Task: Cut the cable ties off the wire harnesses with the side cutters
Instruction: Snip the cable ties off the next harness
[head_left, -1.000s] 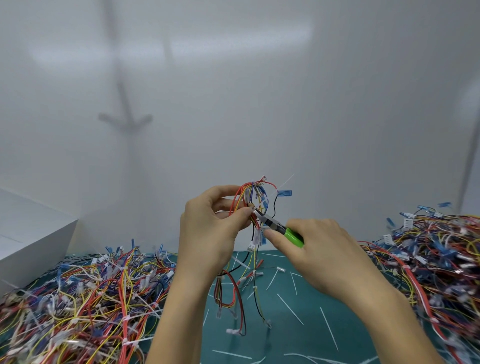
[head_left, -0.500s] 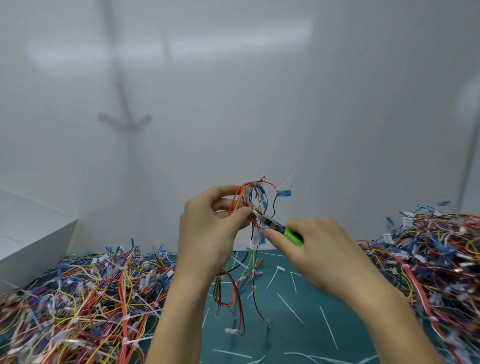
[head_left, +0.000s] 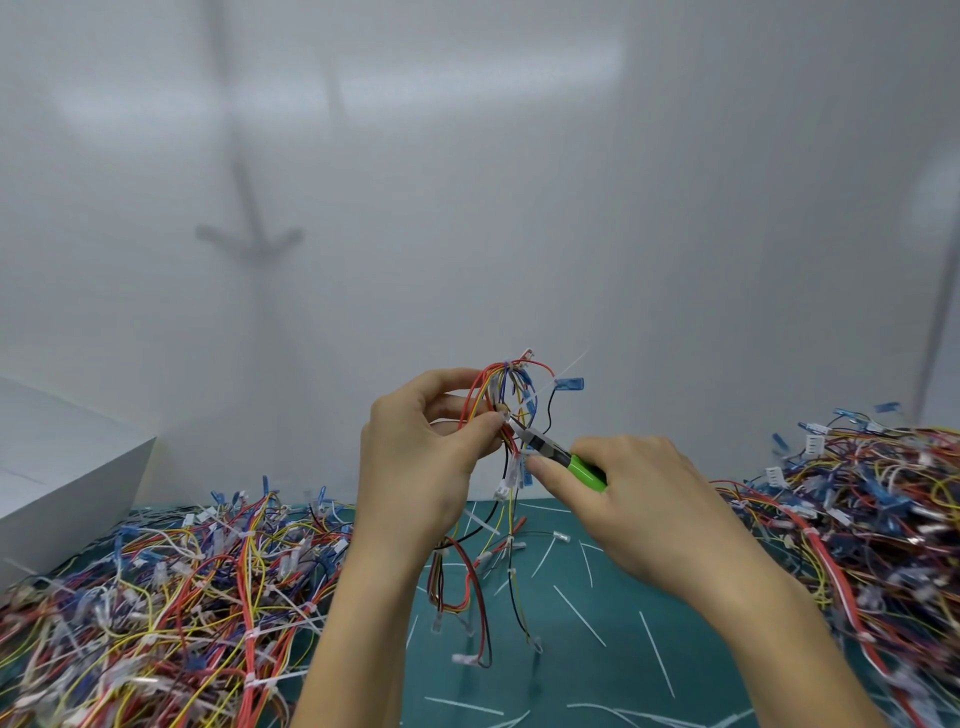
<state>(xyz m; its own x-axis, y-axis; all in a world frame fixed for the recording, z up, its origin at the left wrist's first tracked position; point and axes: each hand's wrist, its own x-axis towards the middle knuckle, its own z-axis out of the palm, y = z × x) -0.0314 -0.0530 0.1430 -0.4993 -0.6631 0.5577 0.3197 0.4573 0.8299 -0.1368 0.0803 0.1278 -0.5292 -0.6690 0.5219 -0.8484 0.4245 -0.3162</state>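
The left hand (head_left: 415, 467) is held up over the green mat (head_left: 597, 649). Its thumb and fingers curl in and pinch a wire harness (head_left: 506, 395), and the loose wire ends hang down to the mat. The right hand (head_left: 639, 509) is curled around the green handles of the side cutters (head_left: 561, 457). The tip of the cutters touches the harness just beside the left thumb. A thin white cable tie (head_left: 566, 366) sticks out from the top of the harness. Big piles of wires lie on the left (head_left: 182, 597) and on the right (head_left: 857, 509). The small tags on the wires are too blurry to read
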